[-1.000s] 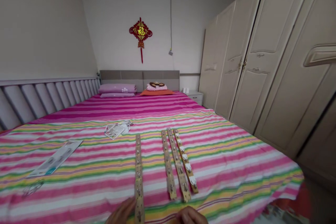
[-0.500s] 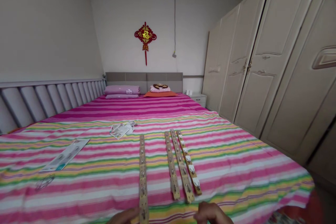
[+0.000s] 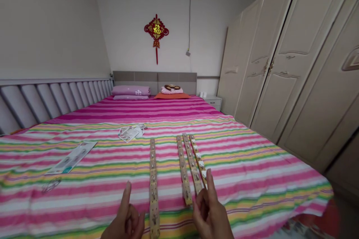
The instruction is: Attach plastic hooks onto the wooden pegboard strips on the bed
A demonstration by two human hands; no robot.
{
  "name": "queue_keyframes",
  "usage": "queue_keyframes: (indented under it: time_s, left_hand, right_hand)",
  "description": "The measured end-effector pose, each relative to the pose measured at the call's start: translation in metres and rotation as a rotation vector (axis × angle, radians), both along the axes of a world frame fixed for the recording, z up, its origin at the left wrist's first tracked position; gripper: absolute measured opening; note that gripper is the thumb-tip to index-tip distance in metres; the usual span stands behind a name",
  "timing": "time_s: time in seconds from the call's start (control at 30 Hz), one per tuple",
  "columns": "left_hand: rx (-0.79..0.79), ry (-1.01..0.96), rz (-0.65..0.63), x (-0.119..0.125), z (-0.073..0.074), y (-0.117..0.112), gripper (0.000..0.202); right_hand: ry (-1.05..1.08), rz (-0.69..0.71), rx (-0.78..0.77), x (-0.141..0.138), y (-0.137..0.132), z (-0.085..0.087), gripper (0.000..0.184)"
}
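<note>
Four long wooden hook racks lie lengthwise on the striped bedspread [image 3: 252,164]. One rack [image 3: 153,171] lies alone, and three racks [image 3: 187,157] lie side by side to its right, the rightmost with white hooks [image 3: 198,155]. My left hand [image 3: 126,218] hovers just left of the single rack's near end, index finger stretched up, the other fingers loosely curled, holding nothing. My right hand [image 3: 209,211] is raised over the near ends of the three racks, two fingers stretched out, nothing in it.
Torn packaging [image 3: 130,132] lies beyond the racks. A flat printed card [image 3: 72,157] and a clear packet [image 3: 51,185] lie to the left. Pillows [image 3: 130,90] rest at the headboard. A cream wardrobe [image 3: 280,67] lines the right side and a padded panel [image 3: 42,101] the left.
Both hands have risen from the bottom edge into view, with fingers now extended upward. The camera has tilted and shifted slightly; the racks have not moved.
</note>
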State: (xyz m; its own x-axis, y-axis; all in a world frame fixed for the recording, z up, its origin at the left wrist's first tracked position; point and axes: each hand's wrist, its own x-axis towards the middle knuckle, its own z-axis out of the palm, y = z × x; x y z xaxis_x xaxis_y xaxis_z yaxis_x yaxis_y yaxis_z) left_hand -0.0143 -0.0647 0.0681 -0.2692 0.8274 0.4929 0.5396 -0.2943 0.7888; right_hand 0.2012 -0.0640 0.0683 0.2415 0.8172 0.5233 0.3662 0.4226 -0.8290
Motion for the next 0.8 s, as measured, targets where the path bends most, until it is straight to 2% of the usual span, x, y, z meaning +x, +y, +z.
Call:
queue_keyframes:
  time_s: [0.2, 0.3, 0.37, 0.43, 0.47, 0.53, 0.6, 0.7, 0.8]
  left_hand:
    - [-0.175, 0.23, -0.01, -0.024, -0.026, 0.022, 0.079]
    - [-0.25, 0.234, -0.039, -0.031, -0.038, 0.029, 0.078]
    - [-0.28, 0.159, -0.016, -0.03, -0.045, 0.029, 0.079]
    - [-0.307, 0.057, 0.016, -0.025, -0.053, 0.025, 0.081]
    - [-0.332, 0.02, 0.026, -0.022, -0.058, 0.023, 0.083]
    - [-0.411, 0.002, 0.025, -0.014, -0.069, 0.019, 0.087]
    - [-0.482, 0.039, -0.001, -0.005, -0.08, 0.017, 0.094]
    - [-0.493, 0.08, -0.044, 0.009, -0.092, 0.019, 0.096]
    - [-0.484, 0.089, -0.066, 0.021, -0.093, 0.024, 0.085]
  right_hand:
    - [-0.165, 0.014, -0.212, 0.009, 0.023, -0.027, 0.076]
    - [-0.154, 0.106, -0.275, 0.004, 0.024, -0.043, 0.07]
    - [-0.094, 0.216, -0.304, -0.005, 0.023, -0.056, 0.057]
    - [0.026, 0.325, -0.357, -0.019, 0.022, -0.071, 0.037]
    - [0.112, 0.376, -0.41, -0.027, 0.023, -0.078, 0.034]
    - [0.297, 0.473, -0.575, -0.044, 0.026, -0.092, 0.052]
    - [0.483, 0.54, -0.699, -0.061, 0.031, -0.102, 0.06]
    - [0.711, 0.553, -0.732, -0.081, 0.036, -0.108, 0.058]
    - [0.888, 0.586, -0.681, -0.093, 0.039, -0.104, 0.049]
